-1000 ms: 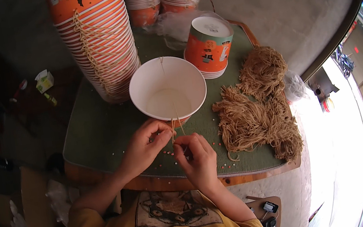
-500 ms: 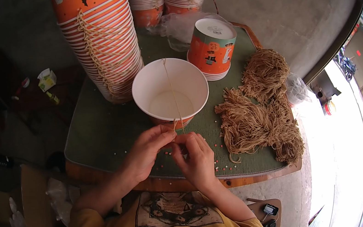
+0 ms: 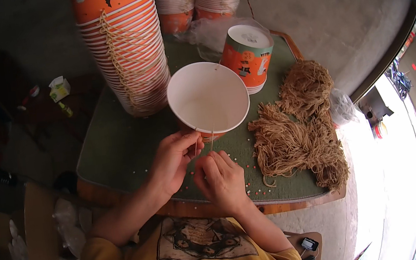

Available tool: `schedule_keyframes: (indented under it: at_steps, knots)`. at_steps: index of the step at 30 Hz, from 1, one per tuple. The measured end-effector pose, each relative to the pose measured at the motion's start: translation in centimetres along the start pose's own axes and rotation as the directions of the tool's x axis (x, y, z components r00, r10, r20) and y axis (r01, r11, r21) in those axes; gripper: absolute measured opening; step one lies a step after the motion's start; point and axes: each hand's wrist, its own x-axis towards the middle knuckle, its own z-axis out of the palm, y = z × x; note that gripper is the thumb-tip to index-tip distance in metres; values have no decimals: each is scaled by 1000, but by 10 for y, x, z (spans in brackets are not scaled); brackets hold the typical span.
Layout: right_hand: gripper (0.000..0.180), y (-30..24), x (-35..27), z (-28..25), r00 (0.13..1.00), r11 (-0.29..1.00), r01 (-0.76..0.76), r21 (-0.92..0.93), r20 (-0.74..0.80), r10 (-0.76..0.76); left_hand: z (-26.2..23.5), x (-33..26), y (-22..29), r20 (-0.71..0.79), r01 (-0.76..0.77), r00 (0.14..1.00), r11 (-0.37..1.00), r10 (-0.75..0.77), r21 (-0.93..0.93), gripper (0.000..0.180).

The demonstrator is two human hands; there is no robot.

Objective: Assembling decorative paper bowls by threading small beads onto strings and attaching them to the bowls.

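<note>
Far left, off the table: small green-white box (image 3: 59, 88) on the dark floor. Tall stack of orange paper cups (image 3: 124, 46) stands on the back left of the green table (image 3: 115, 148), cord handles running down its side. Left hand (image 3: 171, 160) is just below the rim of the open white-lined cup (image 3: 208, 98), thumb and forefinger pinched shut on a thin cord end (image 3: 196, 146). Cup is upright, mid-table, mouth toward camera. Right hand (image 3: 222, 179) sits just beside the left, fingers curled, fingertips closed on a second cord end (image 3: 212, 142) hanging from the rim. Behind the cup: upside-down orange cup (image 3: 247, 52), touching or nearly so, can't tell. Right side: pile of tan cord pieces (image 3: 298, 128) on the table. Small coloured dots (image 3: 250, 185) are scattered near the front edge.
</note>
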Motion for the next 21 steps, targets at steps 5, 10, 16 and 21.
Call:
schedule_keyframes:
  at_steps: [5, 10, 16, 21]
  knots:
    - [25, 0, 4, 1, 999, 998, 48, -32, 3, -48, -2, -1, 1, 19, 85, 996, 988, -83, -131, 13]
    - [34, 11, 14, -15, 995, 999, -24, -33, -96, 21, -4, -7, 7, -19, 106, 994, 993, -107, -56, 14]
    - [13, 43, 53, -57, 996, 998, -63, 0, -58, 63, -46, -1, 10, 99, -361, 930, 836, 353, 413, 18]
    - [17, 48, 105, -106, 865, 591, -457, 665, 178, 469, -77, -15, 77, 543, -639, 636, -21, 549, 769, 88]
